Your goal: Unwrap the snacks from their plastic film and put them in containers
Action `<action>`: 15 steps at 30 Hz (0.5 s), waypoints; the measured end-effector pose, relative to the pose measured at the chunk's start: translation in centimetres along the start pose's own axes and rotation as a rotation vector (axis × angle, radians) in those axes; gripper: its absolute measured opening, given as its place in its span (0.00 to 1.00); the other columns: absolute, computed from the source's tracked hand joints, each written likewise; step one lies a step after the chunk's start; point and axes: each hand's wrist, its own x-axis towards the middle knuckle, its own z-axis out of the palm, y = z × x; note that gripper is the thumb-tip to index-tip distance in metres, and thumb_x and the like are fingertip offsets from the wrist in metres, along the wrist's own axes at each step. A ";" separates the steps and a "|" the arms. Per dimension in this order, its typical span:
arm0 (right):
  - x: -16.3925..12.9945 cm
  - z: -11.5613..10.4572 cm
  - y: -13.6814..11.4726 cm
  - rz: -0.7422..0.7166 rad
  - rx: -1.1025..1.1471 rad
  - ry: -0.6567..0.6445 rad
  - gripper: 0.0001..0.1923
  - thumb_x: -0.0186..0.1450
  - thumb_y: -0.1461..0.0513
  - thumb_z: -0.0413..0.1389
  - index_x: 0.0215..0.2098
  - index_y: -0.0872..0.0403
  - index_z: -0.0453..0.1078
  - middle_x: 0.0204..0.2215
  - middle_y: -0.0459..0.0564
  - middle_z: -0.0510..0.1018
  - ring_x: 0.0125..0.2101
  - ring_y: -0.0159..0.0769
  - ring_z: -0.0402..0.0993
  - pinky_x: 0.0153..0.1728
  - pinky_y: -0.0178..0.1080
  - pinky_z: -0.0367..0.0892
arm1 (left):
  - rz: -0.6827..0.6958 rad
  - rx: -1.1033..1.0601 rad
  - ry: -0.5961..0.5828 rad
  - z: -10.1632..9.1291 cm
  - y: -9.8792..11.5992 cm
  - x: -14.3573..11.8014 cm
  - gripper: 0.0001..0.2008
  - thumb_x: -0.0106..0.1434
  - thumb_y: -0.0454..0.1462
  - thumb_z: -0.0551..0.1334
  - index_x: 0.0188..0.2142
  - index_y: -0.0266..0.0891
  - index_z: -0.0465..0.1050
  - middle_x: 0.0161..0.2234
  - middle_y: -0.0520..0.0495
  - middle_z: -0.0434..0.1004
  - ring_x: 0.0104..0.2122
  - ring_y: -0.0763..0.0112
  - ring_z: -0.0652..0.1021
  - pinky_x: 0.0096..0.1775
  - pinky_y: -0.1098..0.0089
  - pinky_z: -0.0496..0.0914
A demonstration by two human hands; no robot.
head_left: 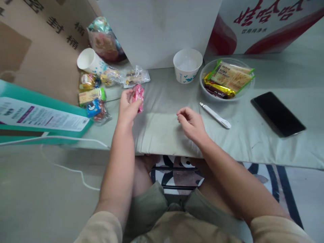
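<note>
A small pink snack packet is pinched between the thumb and fingers of my left hand, just above the table cloth. My right hand is closed loosely, fingers curled towards the thumb, with nothing visible in it. Beside it on the right lies a white utility knife. Past the knife, a clear plastic bowl contains several wrapped snacks, among them a green-edged biscuit packet. A white paper bowl stands upright beyond my right hand.
Several wrapped snacks, including a clear-wrapped one and a blue packet, lie at the left near a tipped paper cup. A black phone rests at the right. Cardboard and white boxes stand behind; a white cable hangs left.
</note>
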 end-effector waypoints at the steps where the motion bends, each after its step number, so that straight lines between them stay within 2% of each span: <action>1: 0.0 -0.3 0.1 -0.052 -0.087 0.041 0.07 0.65 0.58 0.51 0.35 0.50 0.69 0.30 0.48 0.76 0.32 0.38 0.71 0.37 0.42 0.65 | -0.046 -0.207 -0.046 0.1 0.4 -1.1 0.26 0.57 0.45 0.64 0.55 0.48 0.66 0.50 0.43 0.78 0.53 0.56 0.77 0.50 0.59 0.73; 4: 0.0 -1.8 1.0 -0.160 -0.423 0.196 0.08 0.63 0.60 0.51 0.37 0.51 0.71 0.38 0.55 0.80 0.42 0.47 0.74 0.47 0.49 0.66 | -0.164 -0.671 -0.290 1.2 1.7 -4.7 0.30 0.56 0.58 0.59 0.51 0.44 0.70 0.49 0.39 0.80 0.52 0.53 0.79 0.43 0.60 0.76; 6: -0.3 -3.2 2.2 -0.158 -0.631 0.267 0.11 0.63 0.60 0.52 0.41 0.52 0.73 0.43 0.59 0.80 0.48 0.53 0.73 0.51 0.55 0.65 | -0.221 -0.801 -0.438 2.1 2.3 -6.5 0.34 0.54 0.62 0.57 0.49 0.41 0.72 0.51 0.36 0.80 0.52 0.51 0.80 0.42 0.60 0.77; 7: -0.6 -4.0 3.0 -0.145 -0.710 0.287 0.14 0.63 0.60 0.52 0.44 0.53 0.74 0.46 0.62 0.79 0.50 0.55 0.72 0.52 0.57 0.64 | -0.249 -0.835 -0.474 2.5 2.5 -7.1 0.35 0.53 0.63 0.58 0.49 0.41 0.73 0.51 0.36 0.80 0.53 0.51 0.80 0.41 0.60 0.77; 10: -1.6 -6.1 5.2 -0.094 -0.858 0.288 0.25 0.61 0.59 0.53 0.54 0.61 0.72 0.53 0.71 0.75 0.52 0.60 0.71 0.53 0.60 0.66 | -0.295 -0.897 -0.484 3.5 2.5 -7.6 0.35 0.54 0.63 0.59 0.48 0.41 0.74 0.54 0.38 0.80 0.55 0.52 0.79 0.45 0.60 0.78; 12: -2.1 -6.9 5.9 -0.056 -0.900 0.251 0.30 0.61 0.60 0.53 0.60 0.66 0.69 0.52 0.73 0.75 0.50 0.60 0.71 0.52 0.60 0.67 | -0.285 -0.952 -0.493 4.1 2.3 -7.3 0.34 0.54 0.64 0.60 0.47 0.42 0.74 0.55 0.40 0.79 0.58 0.52 0.77 0.50 0.58 0.78; 15: -2.3 -6.9 5.6 -0.020 -0.876 0.181 0.25 0.64 0.62 0.50 0.58 0.60 0.71 0.44 0.65 0.78 0.45 0.55 0.73 0.51 0.58 0.68 | -0.292 -0.988 -0.535 5.1 2.1 -6.7 0.32 0.53 0.62 0.65 0.47 0.42 0.73 0.53 0.41 0.80 0.59 0.50 0.77 0.53 0.55 0.78</action>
